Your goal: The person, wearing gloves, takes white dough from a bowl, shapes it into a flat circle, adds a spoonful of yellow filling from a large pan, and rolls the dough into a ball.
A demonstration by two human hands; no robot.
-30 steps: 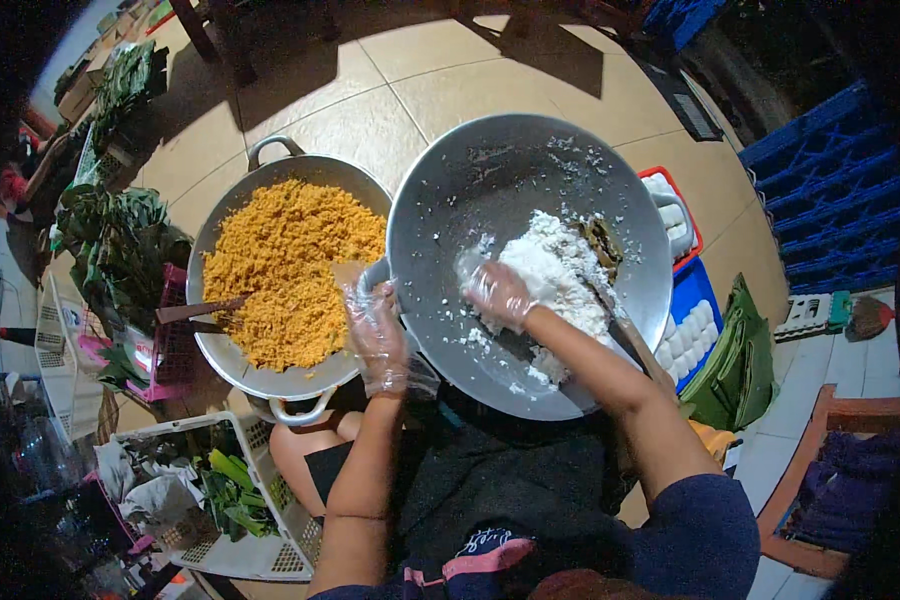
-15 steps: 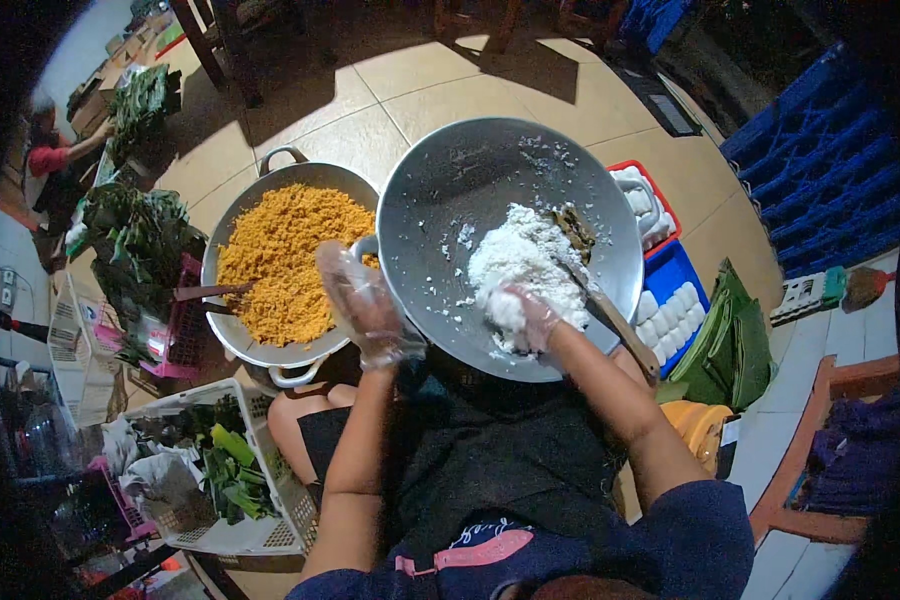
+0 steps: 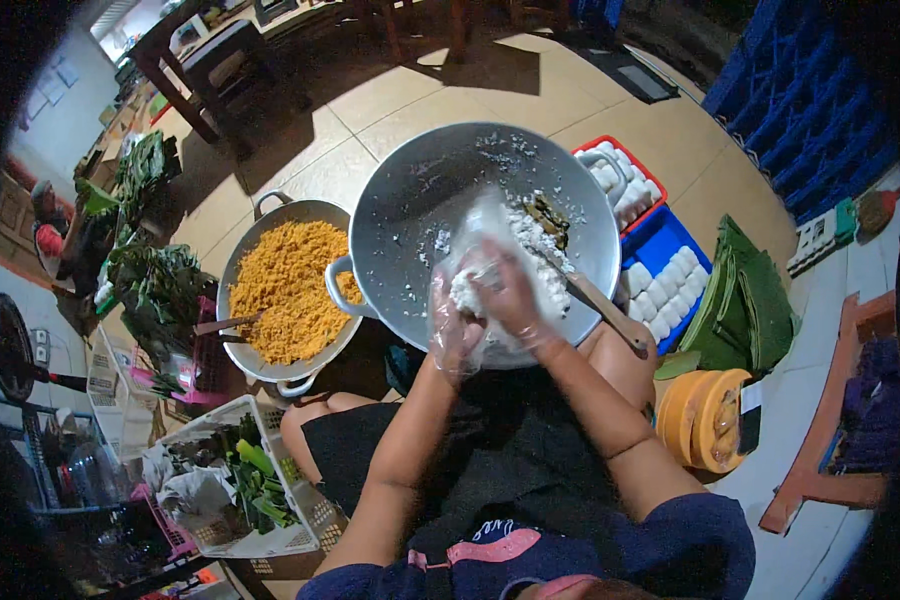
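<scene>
Both hands wear clear plastic gloves and meet above a large grey metal wok (image 3: 395, 200). My left hand (image 3: 454, 328) is cupped around a clump of white rice (image 3: 466, 292). My right hand (image 3: 510, 295) presses over the same clump from the right, its fingers smeared by motion. Behind them, more white rice (image 3: 540, 235) lies in the wok, partly hidden by the gloves. A dark green-brown leaf piece (image 3: 548, 222) rests at its far edge. The wooden handle of a spatula (image 3: 610, 312) leans over the wok's near right rim.
Left of the wok, a pan of orange-yellow rice (image 3: 285, 285) holds a spoon. To the right are red (image 3: 660, 190) and blue (image 3: 635, 248) trays of white rolls, folded banana leaves (image 3: 740, 300) and an orange container (image 3: 680, 410). A leaf-filled basket (image 3: 260, 545) stands near left. Another person (image 3: 55, 235) sits far left.
My left hand has moved right, from beside the orange-yellow rice to over the wok. My right hand has lifted from the white rice to meet it, with a clump between them.
</scene>
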